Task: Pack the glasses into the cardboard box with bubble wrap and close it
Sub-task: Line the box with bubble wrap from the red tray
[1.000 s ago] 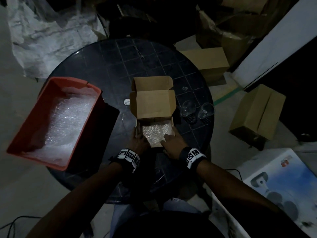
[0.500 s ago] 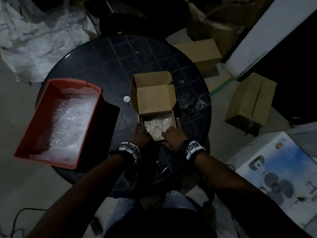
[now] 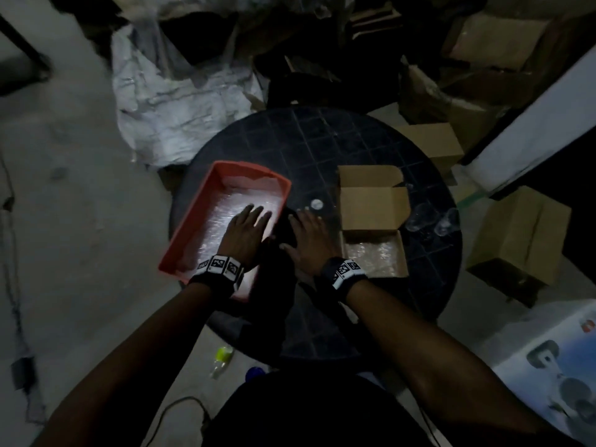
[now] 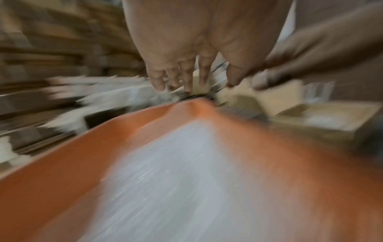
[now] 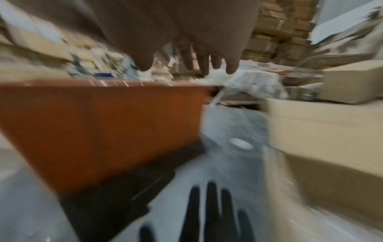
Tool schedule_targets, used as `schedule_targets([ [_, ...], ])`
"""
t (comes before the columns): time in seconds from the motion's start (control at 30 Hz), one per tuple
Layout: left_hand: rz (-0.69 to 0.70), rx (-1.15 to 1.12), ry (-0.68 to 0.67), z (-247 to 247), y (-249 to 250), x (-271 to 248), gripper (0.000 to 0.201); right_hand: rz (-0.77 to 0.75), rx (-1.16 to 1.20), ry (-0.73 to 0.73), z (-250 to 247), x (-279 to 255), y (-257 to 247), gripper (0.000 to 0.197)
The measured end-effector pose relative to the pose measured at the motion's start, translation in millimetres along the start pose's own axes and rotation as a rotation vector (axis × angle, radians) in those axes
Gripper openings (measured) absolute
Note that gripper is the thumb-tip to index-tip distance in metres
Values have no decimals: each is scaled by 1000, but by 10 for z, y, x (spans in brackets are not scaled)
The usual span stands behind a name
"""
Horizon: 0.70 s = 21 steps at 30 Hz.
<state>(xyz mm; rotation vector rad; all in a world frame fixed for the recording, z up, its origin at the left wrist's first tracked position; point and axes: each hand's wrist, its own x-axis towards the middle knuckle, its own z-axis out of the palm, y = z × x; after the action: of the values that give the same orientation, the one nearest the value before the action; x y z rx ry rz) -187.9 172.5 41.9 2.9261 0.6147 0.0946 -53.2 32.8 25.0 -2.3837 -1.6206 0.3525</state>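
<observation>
The small cardboard box point(image 3: 397, 253) stands open on the round dark table point(image 3: 322, 140), lined with bubble wrap point(image 3: 371, 254), its lid point(image 3: 371, 204) folded back. Two clear glasses point(image 3: 419, 217) point(image 3: 446, 222) stand to its right. More bubble wrap point(image 3: 232, 204) fills the orange tray point(image 3: 193, 221) on the left. My left hand point(image 3: 250, 221) is over that wrap, fingers spread and straight, holding nothing. My right hand point(image 3: 306, 227) hovers flat over the table between tray and box, empty. Both wrist views are blurred: left-hand fingers point(image 4: 182, 77) above the wrap point(image 4: 176, 180), right-hand fingers point(image 5: 196, 62) beside the tray wall point(image 5: 103, 131).
A small white disc point(image 3: 316, 204) lies on the table between tray and box. Closed cardboard boxes point(image 3: 522, 240) point(image 3: 429, 143) stand on the floor to the right and behind. A crumpled white sheet point(image 3: 180, 101) lies behind the table. The tray overhangs the table's left edge.
Both hands have left the box's front and moved left. The left hand is now over the tray's bubble wrap, the right between tray and box. The head view has shifted.
</observation>
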Motion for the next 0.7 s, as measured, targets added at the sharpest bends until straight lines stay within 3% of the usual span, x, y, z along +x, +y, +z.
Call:
schedule_targets([
  [0.07,-131,64,-86,49,-427,-286,69,-62,-18,-36,75,215,-361,80],
  [0.17,-213,66,-288,144,-824,-579,86,-124,-130,-161,218,389,-730,81],
  [0.33,-359,-127,-498,312,-1007,-646,97,-31,-312,-251,335,593,-941,67],
  [0.4,-366,-166,-519,389,-1005,-622,92,28,-358,-245,375,670,-977,69],
  [0.57,-342,-221,-467,467,-987,-603,70,178,-259,-321,430,835,-953,101],
  [0.7,-329,-305,-299,423,-978,-607,48,170,-173,-416,395,893,-920,67],
])
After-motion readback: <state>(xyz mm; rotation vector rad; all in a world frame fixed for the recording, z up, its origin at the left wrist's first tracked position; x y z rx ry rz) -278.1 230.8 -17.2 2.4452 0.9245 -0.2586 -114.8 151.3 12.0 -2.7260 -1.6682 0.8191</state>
